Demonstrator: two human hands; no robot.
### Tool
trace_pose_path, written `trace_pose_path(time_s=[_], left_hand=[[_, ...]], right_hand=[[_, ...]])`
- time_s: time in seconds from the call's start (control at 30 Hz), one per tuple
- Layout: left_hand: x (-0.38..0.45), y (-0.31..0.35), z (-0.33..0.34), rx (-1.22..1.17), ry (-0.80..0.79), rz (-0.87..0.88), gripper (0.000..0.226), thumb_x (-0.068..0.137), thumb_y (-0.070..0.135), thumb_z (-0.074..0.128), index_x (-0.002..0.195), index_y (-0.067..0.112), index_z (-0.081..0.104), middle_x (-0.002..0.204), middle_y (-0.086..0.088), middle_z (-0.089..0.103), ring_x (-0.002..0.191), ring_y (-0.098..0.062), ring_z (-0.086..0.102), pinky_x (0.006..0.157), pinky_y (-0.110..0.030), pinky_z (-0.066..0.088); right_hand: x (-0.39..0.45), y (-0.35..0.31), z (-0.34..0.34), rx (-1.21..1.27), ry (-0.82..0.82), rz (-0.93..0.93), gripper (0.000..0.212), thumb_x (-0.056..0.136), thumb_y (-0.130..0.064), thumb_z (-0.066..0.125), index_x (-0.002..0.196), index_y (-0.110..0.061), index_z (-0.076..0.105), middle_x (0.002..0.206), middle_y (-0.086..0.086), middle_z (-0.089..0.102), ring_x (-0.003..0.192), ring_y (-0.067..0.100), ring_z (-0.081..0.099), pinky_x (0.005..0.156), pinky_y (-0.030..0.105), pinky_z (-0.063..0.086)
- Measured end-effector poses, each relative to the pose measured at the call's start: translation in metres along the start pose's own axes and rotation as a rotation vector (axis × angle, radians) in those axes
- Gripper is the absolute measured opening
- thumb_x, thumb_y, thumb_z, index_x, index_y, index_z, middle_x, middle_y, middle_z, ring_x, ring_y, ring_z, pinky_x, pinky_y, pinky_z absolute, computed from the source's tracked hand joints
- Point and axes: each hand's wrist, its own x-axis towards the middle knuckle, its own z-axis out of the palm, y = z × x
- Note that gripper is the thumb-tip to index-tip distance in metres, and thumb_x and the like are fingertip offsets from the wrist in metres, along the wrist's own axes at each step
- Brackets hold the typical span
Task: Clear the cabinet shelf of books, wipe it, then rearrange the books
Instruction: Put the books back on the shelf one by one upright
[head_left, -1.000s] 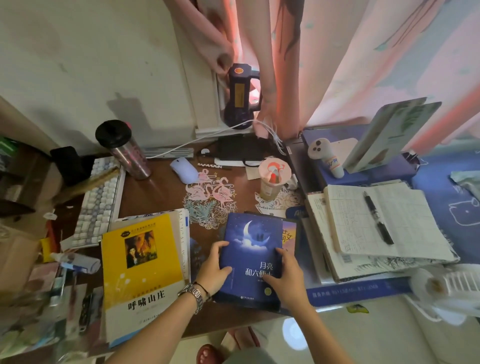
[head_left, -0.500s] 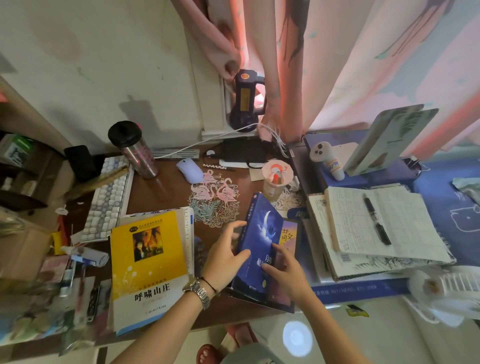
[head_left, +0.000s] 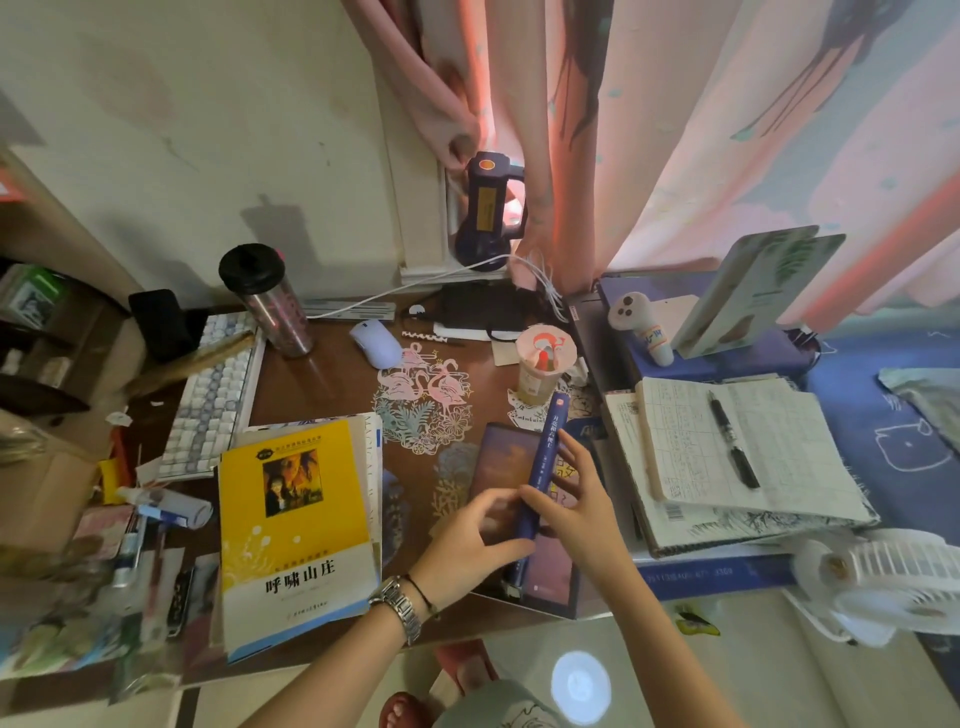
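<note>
Blue book: it is stood on edge, spine uppermost, near the front edge of the desk, toward the desk's right side. It is judged to be tipped up this way so that it can be lifted clear of the book beneath.

Book beneath: a dark-covered volume is left flat under the blue book; its back cover or a further book shows at the front edge.

Left hand: the lower left face of the blue book is pinched between thumb and curled fingers, so the hand is clamped on the book, seemingly to steady it while it is upright.

Right hand: the fingers are laid nearly straight against the right face of the blue book and its spine, pressed on it and not curled round it.

Relation of hands to book: the blue book is held between the two hands, the left below and to the left, the right against the opposite face.

Yellow book: it is laid flat on a pile at the front edge, left of the hands and apart from them, judged already set out from the shelf.

Open notebook: it is left with a pen on its page, toward the right edge.

Cabinet shelf: only a dark shelf corner shows at the far left; whether it is cleared cannot be told.
</note>
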Motion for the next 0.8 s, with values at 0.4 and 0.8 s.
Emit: trace_pose_path(time_s=[0.4,0.8], left_hand=[[-0.018,-0.01,0.001,-0.03,-0.165,-0.102,0.039,0.08,0.033,0.073,0.113,0.043,0.055,0.117,0.019,0.06,0.11,0.0,0.055,0.097,-0.034,0.05],[-0.019,-0.019,-0.02,0.042,-0.168,-0.153,0.066,0.086,0.052,0.06,0.14,0.036,0.027,0.14,0.016,0.039,0.129,-0.006,0.041,0.11,-0.033,0.037]], right_hand=[[0.004,-0.025,0.014,-0.393,0.184,0.078,0.086,0.079,-0.009,0.065,0.148,-0.03,0.018,0.112,0.0,0.057,0.089,0.021,0.059,0.073,0.035,0.052],[-0.021,-0.048,0.012,-0.173,0.089,-0.034,0.071,0.083,0.004,0.061,0.137,-0.035,0.037,0.089,-0.015,0.06,0.071,0.014,0.063,0.066,0.047,0.06]])
